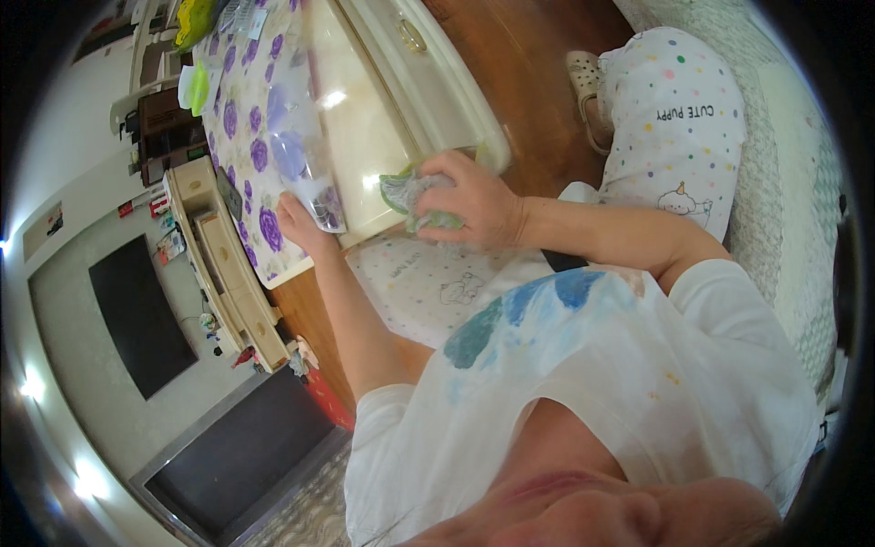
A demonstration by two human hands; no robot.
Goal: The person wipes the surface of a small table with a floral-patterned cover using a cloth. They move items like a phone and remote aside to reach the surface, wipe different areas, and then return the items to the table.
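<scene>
In my right hand (468, 198) is a bunched grey-white cloth with a green edge (403, 193), pressed to the near corner of a glossy cream table (362, 116). My left hand (301, 222) is curled at the near side of the purple-flowered table cover (236, 178). A clear plastic flap (301, 147) of the cover is folded back beside its fingers, leaving a strip of tabletop bare. The palm side of my left hand is hidden.
A drawer with a gold handle (412, 35) faces the wooden floor (526, 55). A yellow-green package (195, 24) and a lime-green item (198, 89) are on the cover. A cream cabinet (225, 253) stands left, and a pale sofa (779, 171) lies right.
</scene>
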